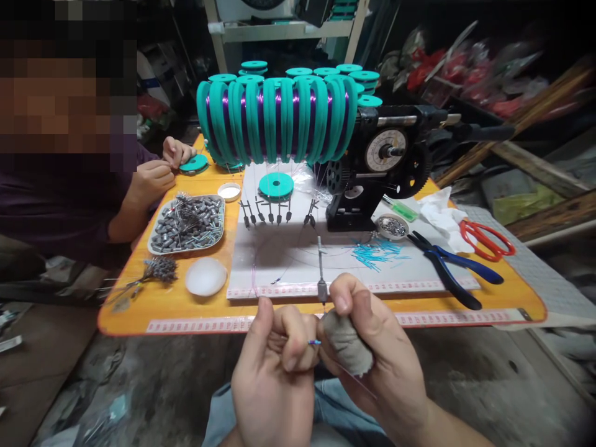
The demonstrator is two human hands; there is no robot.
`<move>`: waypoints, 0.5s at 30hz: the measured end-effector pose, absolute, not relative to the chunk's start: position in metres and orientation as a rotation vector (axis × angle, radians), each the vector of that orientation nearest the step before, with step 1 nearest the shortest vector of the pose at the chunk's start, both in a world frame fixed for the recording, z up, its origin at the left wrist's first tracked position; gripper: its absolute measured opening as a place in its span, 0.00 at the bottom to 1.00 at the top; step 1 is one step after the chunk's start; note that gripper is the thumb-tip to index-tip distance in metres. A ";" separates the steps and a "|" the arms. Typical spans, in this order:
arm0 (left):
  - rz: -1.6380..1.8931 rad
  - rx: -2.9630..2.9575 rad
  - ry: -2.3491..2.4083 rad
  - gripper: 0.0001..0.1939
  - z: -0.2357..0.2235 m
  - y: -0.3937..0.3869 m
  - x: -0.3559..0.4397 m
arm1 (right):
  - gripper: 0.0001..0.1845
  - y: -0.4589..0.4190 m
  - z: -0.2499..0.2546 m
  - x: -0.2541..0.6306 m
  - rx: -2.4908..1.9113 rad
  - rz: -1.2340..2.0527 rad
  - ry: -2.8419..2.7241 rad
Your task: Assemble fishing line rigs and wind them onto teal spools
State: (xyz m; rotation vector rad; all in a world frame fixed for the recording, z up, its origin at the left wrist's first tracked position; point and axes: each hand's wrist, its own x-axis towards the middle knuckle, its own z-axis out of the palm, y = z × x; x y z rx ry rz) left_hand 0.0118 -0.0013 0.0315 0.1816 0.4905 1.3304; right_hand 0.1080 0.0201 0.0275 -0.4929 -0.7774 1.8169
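My left hand (279,366) is closed, its fingers curled in and its thumb pointing up. A small blue-purple piece (314,342) sticks out at its fingertips. Against it, my right hand (391,354) is curled around a grey, wrinkled cloth-like piece (347,344); whether this covers a finger or is simply gripped, I cannot tell. Thin purple line (363,382) trails below that piece. Just above my fingers is a dark grey fishing weight (322,290) with a thin rod rising from it. Several similar weights (261,217) hang in a row farther back.
Teal line spools (277,121) sit on a black winding machine (351,208). Left are a tray of weights (151,239) and a white bowl (206,277). Right are blue-handled pliers (449,267), red scissors (487,239) and blue slivers (377,251). A co-worker's hands (158,171) handle a spool.
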 end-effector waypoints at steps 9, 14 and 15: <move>1.558 0.384 0.592 0.31 0.013 -0.007 0.002 | 0.13 0.030 0.024 0.114 -0.651 1.610 -1.340; 1.561 0.951 0.734 0.24 -0.005 -0.018 -0.028 | 0.21 0.051 0.024 0.120 -0.618 1.527 -1.541; 1.583 1.045 0.650 0.22 -0.009 -0.019 -0.032 | 0.23 0.055 0.025 0.123 -0.578 1.622 -1.472</move>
